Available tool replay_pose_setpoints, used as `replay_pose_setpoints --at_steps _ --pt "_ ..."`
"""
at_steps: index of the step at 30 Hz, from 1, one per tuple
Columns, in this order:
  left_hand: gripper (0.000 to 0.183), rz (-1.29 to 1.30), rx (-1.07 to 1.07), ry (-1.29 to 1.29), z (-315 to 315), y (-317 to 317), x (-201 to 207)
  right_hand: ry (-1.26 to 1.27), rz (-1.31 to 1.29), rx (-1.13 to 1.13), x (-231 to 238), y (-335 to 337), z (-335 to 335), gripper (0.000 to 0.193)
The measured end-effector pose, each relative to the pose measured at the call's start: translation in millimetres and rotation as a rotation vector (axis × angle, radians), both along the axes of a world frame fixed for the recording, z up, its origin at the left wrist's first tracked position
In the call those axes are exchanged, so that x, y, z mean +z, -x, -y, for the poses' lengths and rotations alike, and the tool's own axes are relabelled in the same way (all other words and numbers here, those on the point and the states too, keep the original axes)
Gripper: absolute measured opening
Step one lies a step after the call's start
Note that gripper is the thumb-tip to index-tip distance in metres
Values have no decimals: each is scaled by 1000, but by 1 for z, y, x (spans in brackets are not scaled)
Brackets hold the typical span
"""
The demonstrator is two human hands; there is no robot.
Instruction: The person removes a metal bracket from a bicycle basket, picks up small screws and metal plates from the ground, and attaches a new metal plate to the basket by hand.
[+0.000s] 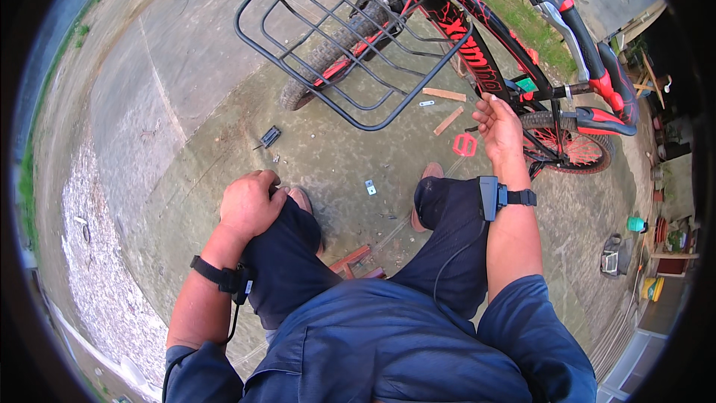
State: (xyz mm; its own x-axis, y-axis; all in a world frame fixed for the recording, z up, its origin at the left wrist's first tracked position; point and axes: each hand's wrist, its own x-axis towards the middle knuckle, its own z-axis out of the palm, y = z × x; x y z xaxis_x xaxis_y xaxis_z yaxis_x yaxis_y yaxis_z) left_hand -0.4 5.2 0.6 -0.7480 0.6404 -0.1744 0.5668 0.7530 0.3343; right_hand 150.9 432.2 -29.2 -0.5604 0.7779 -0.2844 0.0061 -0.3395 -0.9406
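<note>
My left hand (253,201) rests on my left knee, its fingers draped loosely over it with nothing visible in them. My right hand (500,128) is raised beside the black and red bicycle (477,52), palm turned up. Its fingers are loosely bent and apart, and nothing shows in them. Whether it touches the frame I cannot tell. A black wire basket (358,113) juts from the bicycle's front over the ground. Just left of my right wrist, a red pedal (464,145) is visible.
On the concrete lie a small black part (270,136), a metal bracket (371,187), a small plate (426,103) and two wooden strips (444,94). A reddish wooden piece (350,260) shows between my legs. Pots and other items line the right edge.
</note>
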Motion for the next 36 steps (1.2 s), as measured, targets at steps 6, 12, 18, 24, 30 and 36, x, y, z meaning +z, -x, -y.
replay_pose_setpoints --at_steps 6,12,18,24,30,36 --pt "26 4 -2 -13 0 0 0 -9 -2 9 0 0 1 23" --pt "26 22 1 18 0 0 3 -7 -1 7 0 0 2 23" --pt "25 14 -1 16 -1 -1 3 -20 25 12 3 1 4 27" --pt "25 13 -5 0 -2 -1 3 -21 31 13 7 0 6 26" --pt "25 13 11 -30 4 -2 4 46 36 58 -7 4 0 24" --pt "20 288 314 -491 25 15 -10 -10 153 275 -16 12 -4 25"
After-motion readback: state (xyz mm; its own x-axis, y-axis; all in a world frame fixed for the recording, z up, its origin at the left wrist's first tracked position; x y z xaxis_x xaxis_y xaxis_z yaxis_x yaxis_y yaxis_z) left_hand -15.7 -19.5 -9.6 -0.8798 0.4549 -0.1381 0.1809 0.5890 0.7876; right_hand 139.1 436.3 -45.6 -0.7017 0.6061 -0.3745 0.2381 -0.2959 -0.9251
